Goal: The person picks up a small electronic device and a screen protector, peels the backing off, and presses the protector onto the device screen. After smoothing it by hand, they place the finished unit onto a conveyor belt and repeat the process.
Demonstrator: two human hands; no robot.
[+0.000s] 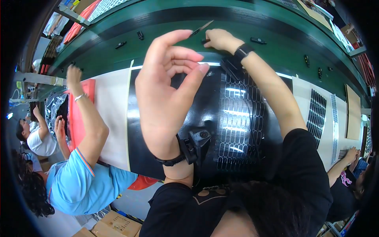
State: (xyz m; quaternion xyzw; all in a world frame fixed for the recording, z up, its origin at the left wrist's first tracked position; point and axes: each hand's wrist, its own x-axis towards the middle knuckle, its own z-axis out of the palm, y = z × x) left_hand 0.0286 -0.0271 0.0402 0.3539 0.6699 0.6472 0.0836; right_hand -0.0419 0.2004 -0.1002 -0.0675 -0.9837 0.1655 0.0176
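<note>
My left hand (162, 91) is raised over the black work mat (205, 106), its fingers loosely curled and the thumb apart from the index finger. Nothing shows between them. A thin pointed piece with a dark end (203, 27) appears beside the index fingertip; whether the finger touches it is unclear. Farther off, my right hand (222, 39) reaches over the green belt (173, 19), fingers closed on a small black part (205, 40). Under my right forearm, a clear sheet with rows of oval cells (237, 114) lies on the mat.
Several small black parts lie on the belt, including one (258, 40) right of my hand. A dark boxy object (233, 69) shows by my right wrist. Co-workers sit either side: a blue-shirted person (79, 177) left, another's hand (349, 156) right. A red tray (83, 114) stands left.
</note>
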